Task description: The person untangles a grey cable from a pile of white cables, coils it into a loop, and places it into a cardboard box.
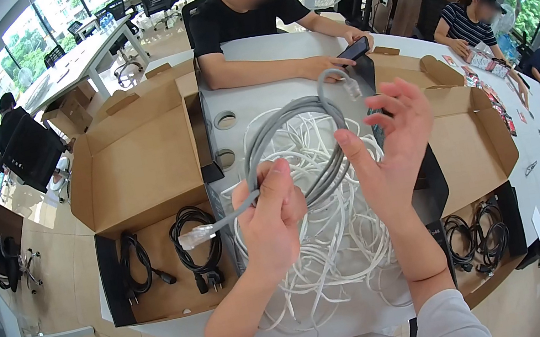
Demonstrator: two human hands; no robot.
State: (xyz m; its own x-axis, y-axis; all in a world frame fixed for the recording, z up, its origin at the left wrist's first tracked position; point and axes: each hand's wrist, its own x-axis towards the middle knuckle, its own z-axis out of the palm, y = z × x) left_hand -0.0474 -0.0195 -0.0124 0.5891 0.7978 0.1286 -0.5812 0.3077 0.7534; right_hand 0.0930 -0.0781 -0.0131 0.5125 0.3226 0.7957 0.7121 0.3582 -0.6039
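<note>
A coiled grey network cable (293,117) is held up above the table. My left hand (270,215) is closed round the left side of the coil, thumb on top, and one clear plug (197,237) sticks out to its left. The other clear plug (352,87) hangs at the upper right of the loop. My right hand (394,154) is at the coil's right side, fingers spread and palm towards the coil, the thumb near or against it. Beneath both hands lies a tangled pile of white cables (341,242).
An open cardboard box (133,171) on the left holds coiled black power cords (197,246). Another open box (471,140) on the right holds more black cords (477,236). Across the table (243,54) a person holds a phone (354,50). Other people sit further right.
</note>
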